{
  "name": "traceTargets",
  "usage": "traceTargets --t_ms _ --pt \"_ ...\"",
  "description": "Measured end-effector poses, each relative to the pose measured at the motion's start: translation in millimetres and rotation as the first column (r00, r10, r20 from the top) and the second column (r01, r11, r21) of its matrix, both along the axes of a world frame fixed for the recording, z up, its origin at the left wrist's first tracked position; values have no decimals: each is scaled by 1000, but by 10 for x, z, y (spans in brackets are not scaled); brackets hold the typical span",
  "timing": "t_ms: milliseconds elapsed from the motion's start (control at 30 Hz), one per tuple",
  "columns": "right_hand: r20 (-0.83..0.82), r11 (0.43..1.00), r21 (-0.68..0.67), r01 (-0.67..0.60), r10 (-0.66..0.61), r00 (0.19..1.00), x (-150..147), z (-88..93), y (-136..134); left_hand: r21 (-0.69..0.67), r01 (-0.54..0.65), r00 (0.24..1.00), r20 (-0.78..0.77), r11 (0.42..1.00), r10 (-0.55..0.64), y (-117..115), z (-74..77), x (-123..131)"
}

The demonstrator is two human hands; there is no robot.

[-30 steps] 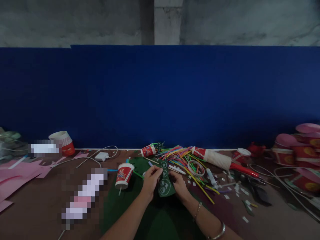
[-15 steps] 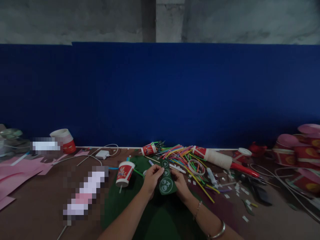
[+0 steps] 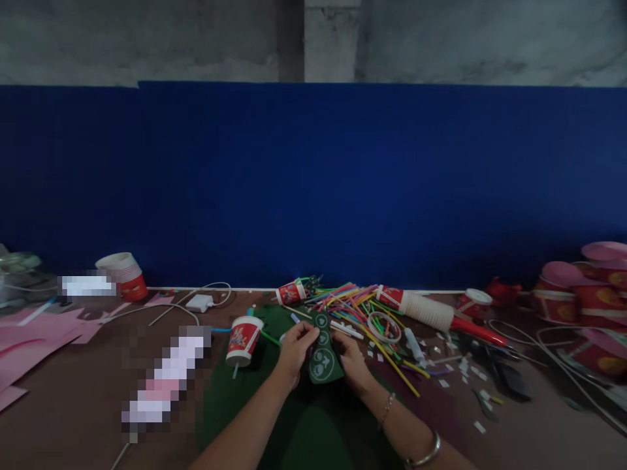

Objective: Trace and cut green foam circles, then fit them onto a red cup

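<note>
Between my hands is a dark green piece of paper (image 3: 327, 372) with pale drawn circles, a face-like pattern in the largest one. My left hand (image 3: 295, 352) pinches its left edge between thumb and fingers. On its right edge my right hand (image 3: 353, 362) is closed, its fingertips partly hidden behind the piece. Larger dark green paper (image 3: 308, 431) lies on the table beneath my forearms. To the left, a red and white paper cup (image 3: 245, 341) has blue and green straws sticking out of its sides and a pale one below.
Colourful straws (image 3: 350, 300) lie heaped beyond my hands, near a tape roll (image 3: 385, 328) and a stack of paper cups (image 3: 426, 309). White scraps (image 3: 465, 369) are scattered at right. Pink paper (image 3: 44, 339) and a white adapter (image 3: 200, 303) with cable sit left; decorated red cups (image 3: 556, 300) stand far right.
The green piece has shifted very slightly down and left and turned a little in my fingers. Both hands keep hold of it.
</note>
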State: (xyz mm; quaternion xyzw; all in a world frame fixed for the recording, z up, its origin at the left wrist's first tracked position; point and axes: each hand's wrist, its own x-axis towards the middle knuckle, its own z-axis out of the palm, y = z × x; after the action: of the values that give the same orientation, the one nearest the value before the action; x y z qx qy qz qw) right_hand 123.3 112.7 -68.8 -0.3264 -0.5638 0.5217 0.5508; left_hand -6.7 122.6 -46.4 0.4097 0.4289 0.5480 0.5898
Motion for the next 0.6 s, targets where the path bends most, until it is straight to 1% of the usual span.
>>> traceTargets --t_ms 167,333,600 --pt "16 1000 17 6 -6 1000 8 -57 20 -6 -12 999 45 1000 12 1 -24 16" --pt "6 999 33 -8 8 1000 11 -62 21 -5 -20 997 72 1000 20 -5 -19 18" --pt "-26 1000 20 5 -4 1000 1 -40 9 3 -12 999 46 1000 11 -27 -3 28"
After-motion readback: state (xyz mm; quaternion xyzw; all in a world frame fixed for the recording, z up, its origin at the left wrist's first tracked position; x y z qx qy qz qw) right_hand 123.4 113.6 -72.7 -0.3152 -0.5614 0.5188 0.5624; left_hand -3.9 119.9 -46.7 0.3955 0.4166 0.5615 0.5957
